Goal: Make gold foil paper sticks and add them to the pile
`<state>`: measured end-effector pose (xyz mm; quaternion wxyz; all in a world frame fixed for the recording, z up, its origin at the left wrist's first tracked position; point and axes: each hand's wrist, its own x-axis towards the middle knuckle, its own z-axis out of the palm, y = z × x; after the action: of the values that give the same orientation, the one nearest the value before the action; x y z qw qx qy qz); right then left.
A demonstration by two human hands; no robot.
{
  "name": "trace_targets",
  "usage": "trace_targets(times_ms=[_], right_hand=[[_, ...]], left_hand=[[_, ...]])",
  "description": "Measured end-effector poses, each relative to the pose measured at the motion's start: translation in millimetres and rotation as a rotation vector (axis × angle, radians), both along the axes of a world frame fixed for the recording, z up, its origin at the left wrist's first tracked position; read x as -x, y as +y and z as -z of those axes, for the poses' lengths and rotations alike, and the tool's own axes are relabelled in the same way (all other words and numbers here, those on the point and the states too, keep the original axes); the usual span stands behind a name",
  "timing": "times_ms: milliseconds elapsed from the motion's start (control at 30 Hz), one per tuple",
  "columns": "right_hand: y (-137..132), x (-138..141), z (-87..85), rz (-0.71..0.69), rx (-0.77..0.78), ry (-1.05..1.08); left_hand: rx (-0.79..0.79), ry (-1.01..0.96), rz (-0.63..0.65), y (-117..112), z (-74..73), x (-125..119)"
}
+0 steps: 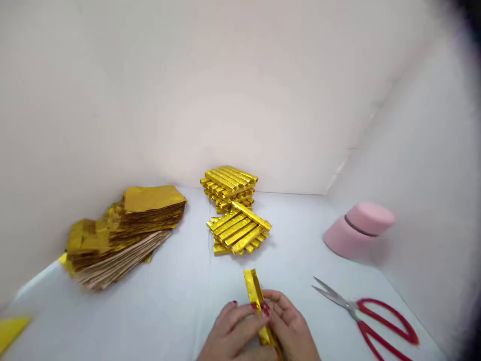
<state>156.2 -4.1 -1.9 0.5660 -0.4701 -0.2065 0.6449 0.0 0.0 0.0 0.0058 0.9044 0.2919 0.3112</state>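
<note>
Our two hands lie nearest, the left hand [235, 328] and the right hand [289, 326], both half curled with the fingertips closed on one folded gold foil strip [256, 301]. That strip stands tilted between them, low in the view, its upper end pointing away from us. Neither hand is spread open, and the strip is all they appear to hold. We judge that a firm, even pinch along its length would work best here, pressing each crease flat and keeping the edges square, like the neat bars ahead of us. Counting what lies around us, we see two stacks of gold bars, a back stack [229, 186] and a front stack [238, 229] just before it, their lower layers too hidden to total. We also see one pile of flat gold-faced sheets [128, 230] to the left, one pair of red-handled scissors [361, 313] to the right, one pink round tub [358, 230] beyond them, and one yellow scrap [11, 333] at the lower left corner
</note>
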Motion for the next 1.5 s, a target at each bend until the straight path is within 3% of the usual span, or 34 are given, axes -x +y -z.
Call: trace_targets(times_ms=[267, 433, 700, 1000, 1133, 1233, 1333, 1433, 1500], right_hand=[[-1, -1, -4.8, 0.032, -0.049, -0.046], [-1, -4, 0.3, 0.002, -0.07, -0.057], [-3, -4, 5.5, -0.012, -0.061, -0.12], [-2, 0, -7.1, -0.003, -0.047, -0.132], [-3, 5, -11.9, 0.032, -0.042, -0.154], [-5, 7, -8.2, 0.018, -0.056, -0.232], [-8, 8, -1.6, -0.015, -0.074, -0.327], [-10, 9, 3.9, -0.048, -0.085, -0.385], [-12, 9, 6.3, -0.07, -0.091, -0.411]], left_hand=[[0.011, -0.253, 0.099, 5, 0.3, -16], [0.071, -0.267, 0.132, 4, -3.0, -19], [0.249, -0.054, 0.219, 2, -8.9, -7], [0.244, -0.108, 0.21, 3, -1.9, -9], [0.35, -0.191, 0.206, 1, -6.4, -11], [0.447, -0.422, 0.122, -1, -11.9, -10], [0.574, -0.649, -0.119, 1, -16.4, -5], [0.76, -0.764, -0.31, 9, -19.3, 2], [0.907, -0.783, -0.342, 14, -19.6, 6]])
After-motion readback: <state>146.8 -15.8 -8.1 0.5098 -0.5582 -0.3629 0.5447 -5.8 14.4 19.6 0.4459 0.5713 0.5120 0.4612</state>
